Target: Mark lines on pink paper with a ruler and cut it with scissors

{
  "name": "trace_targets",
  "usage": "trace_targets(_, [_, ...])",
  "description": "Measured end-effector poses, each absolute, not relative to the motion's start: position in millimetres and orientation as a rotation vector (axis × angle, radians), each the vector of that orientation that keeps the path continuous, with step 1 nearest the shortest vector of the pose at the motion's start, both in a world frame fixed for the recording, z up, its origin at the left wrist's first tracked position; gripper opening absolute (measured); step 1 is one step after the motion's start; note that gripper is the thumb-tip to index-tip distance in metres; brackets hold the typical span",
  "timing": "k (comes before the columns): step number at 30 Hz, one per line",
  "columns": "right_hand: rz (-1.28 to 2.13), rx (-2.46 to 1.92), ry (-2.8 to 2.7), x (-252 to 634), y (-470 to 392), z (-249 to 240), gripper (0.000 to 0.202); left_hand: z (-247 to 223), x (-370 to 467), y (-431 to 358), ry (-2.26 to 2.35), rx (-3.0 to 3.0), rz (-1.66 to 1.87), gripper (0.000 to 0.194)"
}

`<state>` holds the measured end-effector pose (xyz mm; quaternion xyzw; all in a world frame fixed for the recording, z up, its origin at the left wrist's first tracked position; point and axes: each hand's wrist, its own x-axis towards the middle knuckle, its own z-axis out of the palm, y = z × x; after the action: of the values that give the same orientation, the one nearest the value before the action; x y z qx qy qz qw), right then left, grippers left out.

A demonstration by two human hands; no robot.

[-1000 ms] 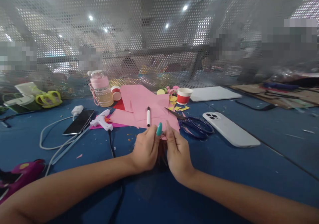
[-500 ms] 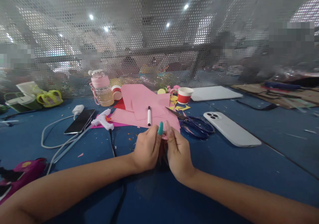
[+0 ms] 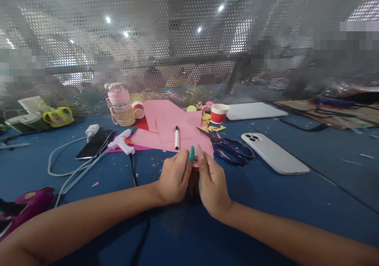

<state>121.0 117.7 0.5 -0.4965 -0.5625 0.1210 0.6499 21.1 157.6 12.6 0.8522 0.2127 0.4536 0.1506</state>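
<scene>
L hand (image 3: 174, 177) & R hand (image 3: 214, 183) meet at near ctr, just above the table (image 3: 266, 218). Thumbs side by side, fingers curled under; both clamped on a small pink bit (image 3: 196, 164) btwn the tips. Bit mostly hidden, so exact shape can't be told. L thumbnail teal, R one pale pink.

Just beyond the hands: pink paper (image 3: 180, 118), several overlapping sheets, w/ a marker (image 3: 177, 139) lying on it, pointing away. To R, scissors (image 3: 233, 151), blades on the paper's edge, blue handles on the table. Further R, white phone (image 3: 275, 153), face down, cams up.

L of the paper: glue gun (image 3: 121, 143), cord (image 3: 132, 169) running near & passing under the L forearm. Black phone (image 3: 94, 144) lies L of that, charger (image 3: 92, 130) just beyond.

Far side: bottle (image 3: 122, 106) upright, tipped cup (image 3: 138, 110) next to it; upright cup (image 3: 219, 114) farther R, near yellow scraps (image 3: 217, 128). Flat white slab (image 3: 254, 111) R of that cup. Mesh (image 3: 177, 33) stands behind everything.
</scene>
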Motion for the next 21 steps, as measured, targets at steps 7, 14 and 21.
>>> trace_targets(7, [0.285, -1.118, -1.349, 122.0, 116.8, 6.1, 0.029, 10.8, 21.5, 157.1, 0.611, 2.293, 1.334, 0.026])
trace_targets(14, [0.256, -1.156, -1.381, 125.3, 117.4, 6.7, 0.027, 10.8, 19.2, 157.4, 0.679, 2.372, 1.3, 0.021])
trace_targets(21, [0.264, -1.171, -1.375, 125.7, 117.6, 3.3, 0.027, 11.7, 19.9, 157.6, 0.686, 2.382, 1.261, 0.02])
